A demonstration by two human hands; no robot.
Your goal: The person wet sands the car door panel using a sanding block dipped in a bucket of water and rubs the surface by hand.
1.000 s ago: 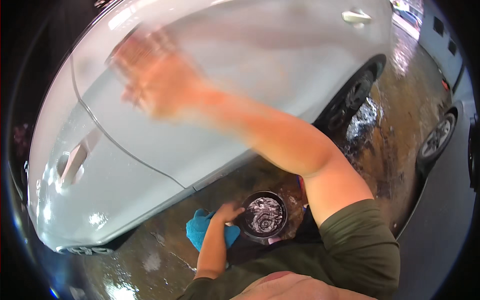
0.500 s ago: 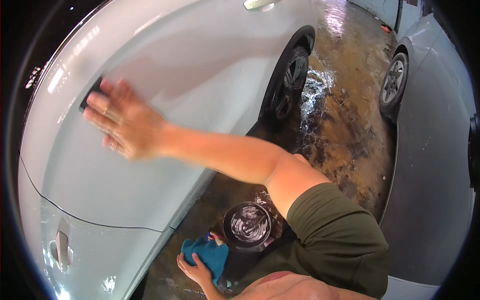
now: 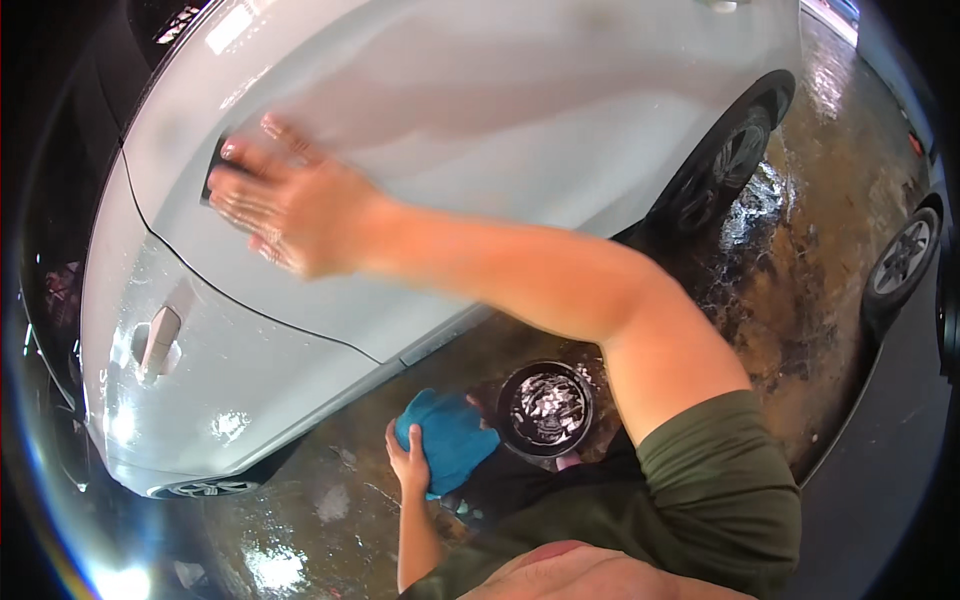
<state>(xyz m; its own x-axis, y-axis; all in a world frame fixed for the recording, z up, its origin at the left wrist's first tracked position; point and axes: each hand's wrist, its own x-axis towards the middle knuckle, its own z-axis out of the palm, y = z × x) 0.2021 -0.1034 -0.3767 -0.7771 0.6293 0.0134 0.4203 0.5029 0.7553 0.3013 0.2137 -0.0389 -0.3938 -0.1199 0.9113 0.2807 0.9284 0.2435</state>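
My right hand [image 3: 300, 210] lies with its fingers stretched over a dark flat pad [image 3: 216, 168], pressing it to the pale door [image 3: 480, 140] of a car. Motion blurs the hand, and most of the pad is hidden beneath it. Lower down, my left hand [image 3: 408, 462] grips a teal cloth [image 3: 452, 440], its thumb over the near side and the other fingers partly hidden. Beside the cloth, on the floor, stands a round black basin [image 3: 586, 415] with whitish suds or liquid inside.
Behind the door seam is a door handle [image 3: 160, 340]. The car's front wheel [image 3: 725, 165] stands to the right. Another grey car [image 3: 880, 470] with a spoked wheel [image 3: 904, 258] lines the right side. Between them the brown floor [image 3: 790, 320] is wet and shiny.
The view has turned, so the car, basin and cloth sit differently in the picture. My right hand has stayed on the door with the pad; my left hand still grips the cloth.
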